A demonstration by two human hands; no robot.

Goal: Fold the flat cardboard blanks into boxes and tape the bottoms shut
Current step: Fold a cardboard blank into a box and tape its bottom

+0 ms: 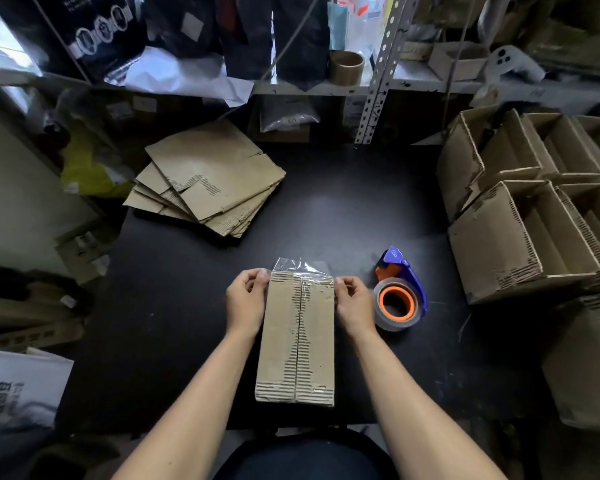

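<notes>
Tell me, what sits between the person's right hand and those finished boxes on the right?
In the head view, a tape dispenser lies on the dark table, just beside the right hand; past it, bare tabletop reaches the finished boxes.

Both forearms are bare, with no sleeves, and dark blue trousers (302,459) cover the lap.

Brown corrugated cardboard box (297,341) at lower centre on black table (187,323), left hand (246,299) and right hand (354,303) gripping its far corners, clear tape strip (300,266) overhanging, purple-and-orange tape dispenser (399,289) right, flat cardboard blanks (208,178) upper left, folded boxes (534,209) right.
</notes>
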